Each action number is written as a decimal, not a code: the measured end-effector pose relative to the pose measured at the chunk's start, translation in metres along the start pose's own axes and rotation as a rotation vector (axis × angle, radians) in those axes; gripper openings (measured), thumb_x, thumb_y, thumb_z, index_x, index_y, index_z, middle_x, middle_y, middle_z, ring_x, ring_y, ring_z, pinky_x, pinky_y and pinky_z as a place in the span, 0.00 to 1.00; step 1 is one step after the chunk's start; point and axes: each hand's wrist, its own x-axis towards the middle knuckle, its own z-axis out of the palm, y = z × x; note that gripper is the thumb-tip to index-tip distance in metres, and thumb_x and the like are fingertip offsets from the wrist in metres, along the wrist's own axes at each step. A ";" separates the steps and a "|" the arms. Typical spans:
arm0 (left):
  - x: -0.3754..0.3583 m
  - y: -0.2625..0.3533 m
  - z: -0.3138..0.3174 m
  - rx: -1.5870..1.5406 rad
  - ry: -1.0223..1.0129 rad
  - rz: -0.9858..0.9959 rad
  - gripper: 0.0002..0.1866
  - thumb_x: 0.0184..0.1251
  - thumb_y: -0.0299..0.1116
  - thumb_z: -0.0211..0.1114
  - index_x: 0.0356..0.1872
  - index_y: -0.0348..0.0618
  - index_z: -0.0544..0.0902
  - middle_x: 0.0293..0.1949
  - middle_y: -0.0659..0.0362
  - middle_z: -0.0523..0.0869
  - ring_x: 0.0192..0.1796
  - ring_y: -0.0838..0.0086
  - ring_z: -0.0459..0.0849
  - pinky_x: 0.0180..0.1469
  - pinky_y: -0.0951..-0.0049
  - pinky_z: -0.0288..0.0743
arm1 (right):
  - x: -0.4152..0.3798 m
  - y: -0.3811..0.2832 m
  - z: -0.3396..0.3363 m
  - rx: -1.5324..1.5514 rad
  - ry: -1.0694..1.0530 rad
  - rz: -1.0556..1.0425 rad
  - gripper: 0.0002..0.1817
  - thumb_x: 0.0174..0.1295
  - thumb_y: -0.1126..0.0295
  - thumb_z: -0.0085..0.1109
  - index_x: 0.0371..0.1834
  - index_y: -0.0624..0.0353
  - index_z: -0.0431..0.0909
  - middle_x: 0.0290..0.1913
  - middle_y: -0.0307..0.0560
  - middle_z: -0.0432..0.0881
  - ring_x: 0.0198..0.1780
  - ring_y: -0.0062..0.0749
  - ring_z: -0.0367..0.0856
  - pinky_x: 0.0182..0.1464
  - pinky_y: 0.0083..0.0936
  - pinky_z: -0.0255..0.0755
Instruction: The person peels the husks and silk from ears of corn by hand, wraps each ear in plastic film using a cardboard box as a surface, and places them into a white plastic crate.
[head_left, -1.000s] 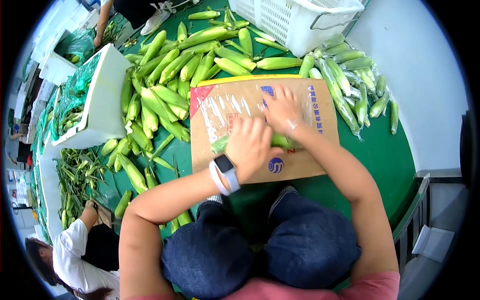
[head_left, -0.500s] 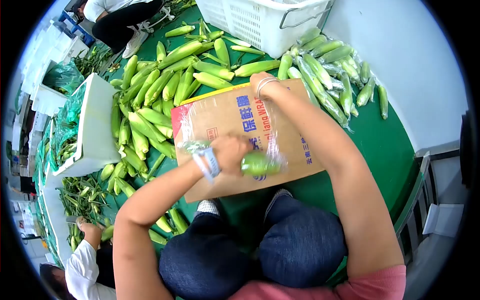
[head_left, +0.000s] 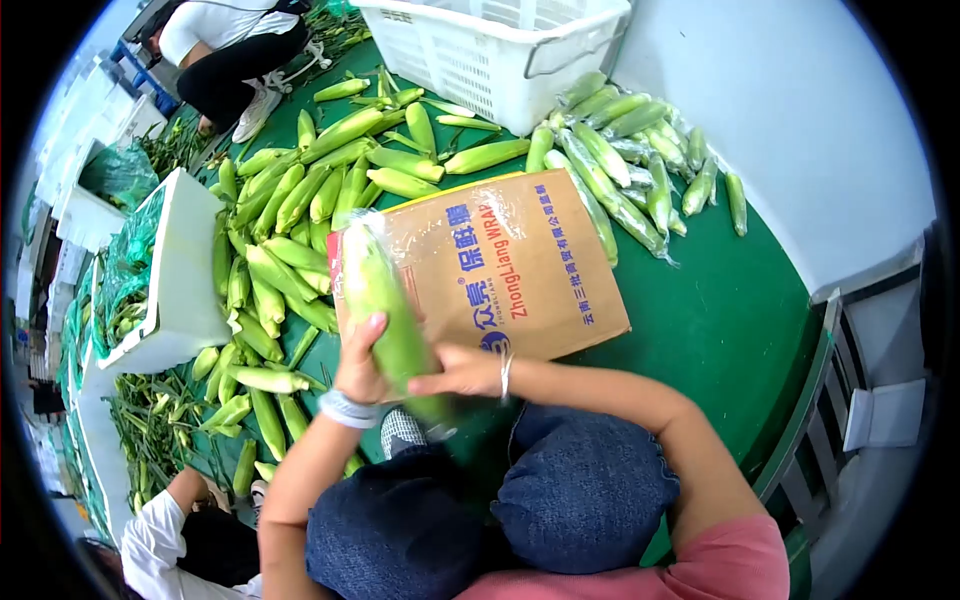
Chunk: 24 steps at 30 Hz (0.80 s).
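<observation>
An ear of corn in green husk (head_left: pixel 385 300), with shiny clear film about it, is tilted over the left side of a cardboard box (head_left: pixel 545 270) printed "ZhongLiang WRAP". My left hand (head_left: pixel 362 362) is closed around its lower half, thumb up along the husk. From the other side my right hand (head_left: pixel 468 371) grips near the lower end, its thumb lying across the corn. That end is blurred by motion. Clear film covers part of the box's left side, and a yellow edge shows along its far side.
A heap of unwrapped corn (head_left: pixel 290 190) lies left and beyond the box. Film-wrapped ears (head_left: pixel 610 150) are piled at the right, beside a white plastic crate (head_left: pixel 470 70). A white foam box (head_left: pixel 180 270) stands left. Two other people crouch nearby, one at far left (head_left: pixel 235 60), one at lower left (head_left: pixel 165 545).
The corn has swung from lying across the box to a steep tilt at its left side. My right hand has come back from the box's far edge to the corn.
</observation>
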 end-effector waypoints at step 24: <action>-0.026 -0.052 -0.361 0.428 1.492 -0.508 0.41 0.42 0.57 0.71 0.49 0.28 0.77 0.49 0.46 0.80 0.48 0.51 0.80 0.53 0.62 0.72 | -0.108 -0.089 -0.439 -1.352 1.233 0.150 0.42 0.51 0.51 0.65 0.63 0.66 0.60 0.60 0.60 0.67 0.58 0.43 0.69 0.60 0.33 0.61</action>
